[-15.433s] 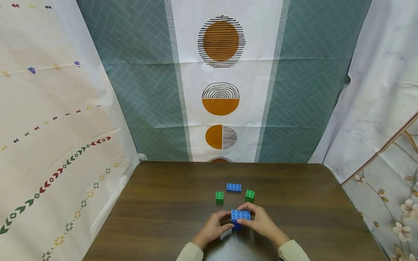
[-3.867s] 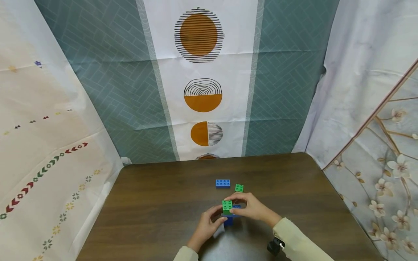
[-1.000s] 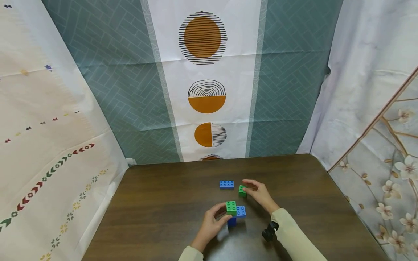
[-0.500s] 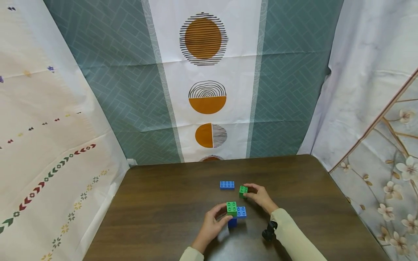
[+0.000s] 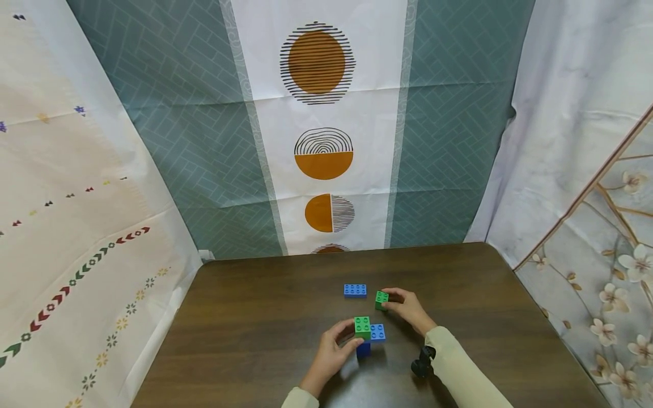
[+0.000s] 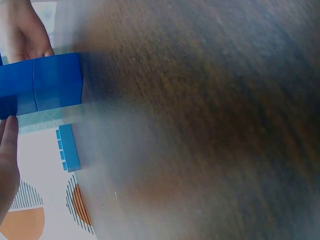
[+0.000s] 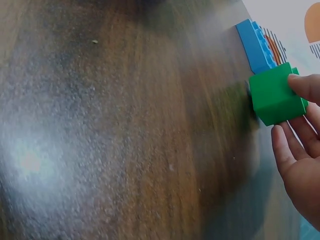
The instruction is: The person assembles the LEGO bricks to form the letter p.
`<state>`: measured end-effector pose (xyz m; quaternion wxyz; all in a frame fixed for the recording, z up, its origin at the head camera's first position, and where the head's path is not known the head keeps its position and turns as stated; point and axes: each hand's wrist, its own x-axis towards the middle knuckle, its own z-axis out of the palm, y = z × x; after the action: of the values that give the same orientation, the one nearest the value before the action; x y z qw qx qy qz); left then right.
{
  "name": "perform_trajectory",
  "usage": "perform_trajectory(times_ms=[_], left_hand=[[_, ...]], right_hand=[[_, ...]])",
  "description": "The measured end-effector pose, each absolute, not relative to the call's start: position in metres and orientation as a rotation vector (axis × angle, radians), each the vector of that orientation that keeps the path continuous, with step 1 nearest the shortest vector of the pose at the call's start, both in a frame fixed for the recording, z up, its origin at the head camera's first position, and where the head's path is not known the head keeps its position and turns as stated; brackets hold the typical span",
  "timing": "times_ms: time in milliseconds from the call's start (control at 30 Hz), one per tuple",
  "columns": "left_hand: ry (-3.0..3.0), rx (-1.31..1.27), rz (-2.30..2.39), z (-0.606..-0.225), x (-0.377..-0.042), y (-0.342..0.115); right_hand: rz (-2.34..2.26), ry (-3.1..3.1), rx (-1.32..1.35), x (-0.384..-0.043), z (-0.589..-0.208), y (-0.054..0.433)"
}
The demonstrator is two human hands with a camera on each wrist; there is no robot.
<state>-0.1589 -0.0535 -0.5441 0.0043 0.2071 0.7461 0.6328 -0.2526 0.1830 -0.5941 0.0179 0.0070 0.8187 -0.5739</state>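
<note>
My left hand point(image 5: 329, 354) holds a stack of toy building bricks from the left, thumb in front and fingers behind. On top of the stack sits a green brick point(image 5: 362, 327), over the left half of a light blue brick point(image 5: 377, 332). Dark blue brickwork point(image 5: 363, 349) shows below them; in the left wrist view the blue bricks point(image 6: 57, 82) fill the left side. Farther back, my right hand point(image 5: 409, 310) pinches a second green brick point(image 5: 381, 300) between thumb and fingers. Whether this brick touches the table, I cannot tell.
A loose light blue brick point(image 5: 355, 290) lies on the brown wooden table point(image 5: 255, 328), just left of and behind the pinched green brick. A black device point(image 5: 423, 361) is on the right wrist. Patterned cloth point(image 5: 224, 170) hangs beyond the table's back edge.
Earlier both hands held the light blue brick on the stack. One loose green brick was then added on top. My right hand has since moved back and right to the other green brick and pinches it.
</note>
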Motion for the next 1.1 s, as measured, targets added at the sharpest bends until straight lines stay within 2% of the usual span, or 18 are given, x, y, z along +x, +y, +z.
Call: perform_trajectory(times_ms=[333, 700, 1100], left_hand=[[2.355, 0.737, 1.992, -0.545, -0.159, -0.054], [2.327, 0.707, 1.99, -0.543, -0.159, -0.054], [2.321, 0.689, 1.992, -0.545, -0.159, -0.053]], right_hand=[[-1.765, 2.535, -0.07, -0.248, -0.585, 0.189], [-1.77, 2.499, -0.249, -0.242, -0.567, 0.201], [-1.725, 2.458, -0.464, -0.218, -0.537, 0.204]])
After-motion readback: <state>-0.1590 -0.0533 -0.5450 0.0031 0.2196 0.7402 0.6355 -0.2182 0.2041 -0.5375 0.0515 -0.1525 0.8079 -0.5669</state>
